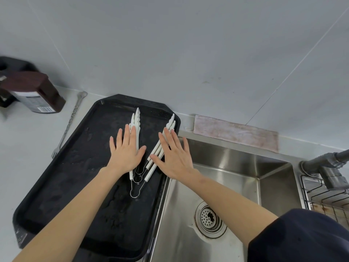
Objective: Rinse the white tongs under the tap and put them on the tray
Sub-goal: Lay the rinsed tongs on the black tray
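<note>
White tongs (pixel 136 121) lie on the wet black tray (pixel 75 163), arms spread in a V with wire loops at the near ends. A second white arm pair (pixel 171 122) points toward the tray's far right corner. My left hand (pixel 125 150) lies flat, fingers spread, over the left arms. My right hand (pixel 174 156) rests flat on the right arms, at the tray's edge by the sink. Neither hand grips anything. The tap (pixel 328 165) stands at the right.
The steel sink (pixel 226 186) with its drain strainer (pixel 209 218) is right of the tray. A wire rack (pixel 324 197) sits at far right. A pink cloth (pixel 236 131) lies behind the sink. A long metal fork (pixel 69 121) and a dark bottle (pixel 35 91) lie left.
</note>
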Tool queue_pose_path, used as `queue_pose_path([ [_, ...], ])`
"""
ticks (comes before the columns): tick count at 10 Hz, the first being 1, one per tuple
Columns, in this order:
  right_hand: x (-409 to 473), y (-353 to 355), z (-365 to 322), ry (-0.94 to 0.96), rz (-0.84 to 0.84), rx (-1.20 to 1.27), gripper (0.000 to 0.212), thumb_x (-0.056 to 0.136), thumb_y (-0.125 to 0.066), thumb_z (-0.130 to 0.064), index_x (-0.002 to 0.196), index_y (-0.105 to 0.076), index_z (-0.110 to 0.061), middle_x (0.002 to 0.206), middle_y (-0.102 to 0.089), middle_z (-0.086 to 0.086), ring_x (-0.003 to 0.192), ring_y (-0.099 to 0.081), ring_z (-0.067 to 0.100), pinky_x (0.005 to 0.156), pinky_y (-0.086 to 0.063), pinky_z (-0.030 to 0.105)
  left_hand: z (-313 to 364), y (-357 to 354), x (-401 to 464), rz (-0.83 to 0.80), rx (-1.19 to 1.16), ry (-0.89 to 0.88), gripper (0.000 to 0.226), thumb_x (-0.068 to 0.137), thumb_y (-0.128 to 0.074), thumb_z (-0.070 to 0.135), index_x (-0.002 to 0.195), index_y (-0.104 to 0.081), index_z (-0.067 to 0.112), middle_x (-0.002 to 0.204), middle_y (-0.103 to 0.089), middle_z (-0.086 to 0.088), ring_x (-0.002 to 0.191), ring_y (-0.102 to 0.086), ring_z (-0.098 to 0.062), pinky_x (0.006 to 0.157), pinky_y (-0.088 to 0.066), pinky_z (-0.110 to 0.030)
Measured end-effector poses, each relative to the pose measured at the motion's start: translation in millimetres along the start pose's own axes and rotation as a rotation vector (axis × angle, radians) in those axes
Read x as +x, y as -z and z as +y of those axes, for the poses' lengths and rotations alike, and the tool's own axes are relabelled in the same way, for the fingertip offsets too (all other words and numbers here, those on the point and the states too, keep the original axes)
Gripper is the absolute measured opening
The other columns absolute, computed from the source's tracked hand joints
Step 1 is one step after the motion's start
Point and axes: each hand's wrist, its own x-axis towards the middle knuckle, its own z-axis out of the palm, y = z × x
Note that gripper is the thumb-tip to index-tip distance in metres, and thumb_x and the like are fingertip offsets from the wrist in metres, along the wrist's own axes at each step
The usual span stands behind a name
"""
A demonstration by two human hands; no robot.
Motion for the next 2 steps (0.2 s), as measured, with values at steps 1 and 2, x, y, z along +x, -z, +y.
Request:
queue_pose_path([
  [1,-8.1,11.0,3.3,0.013,0.025,0.027,0.073,0.093,-0.028,-0.056,0.151,0.0,-0.022,0.161,0.01,0.0,0.148,0.011,0.018,0.116,0.012,0.043,6.3,6.5,-2.4,-0.014,-0.01,0.012,0.071,0.096,-0.031,0.041,0.149,0.005,0.011,0.16,0.008,-0.012,0.147,0.006,-0.032,0.117,0.002,-0.051],
  [2,-12.2,23.0,8.9,-0.013,0.069,0.04,0.072,0.093,-0.03,-0.054,0.151,0.0,-0.023,0.161,0.008,0.0,0.148,0.011,0.019,0.117,0.011,0.044,14.0,11.6,-3.3,0.016,-0.006,0.005,0.072,0.096,-0.029,0.042,0.149,0.007,0.011,0.159,0.01,-0.013,0.147,0.009,-0.032,0.117,0.004,-0.051],
])
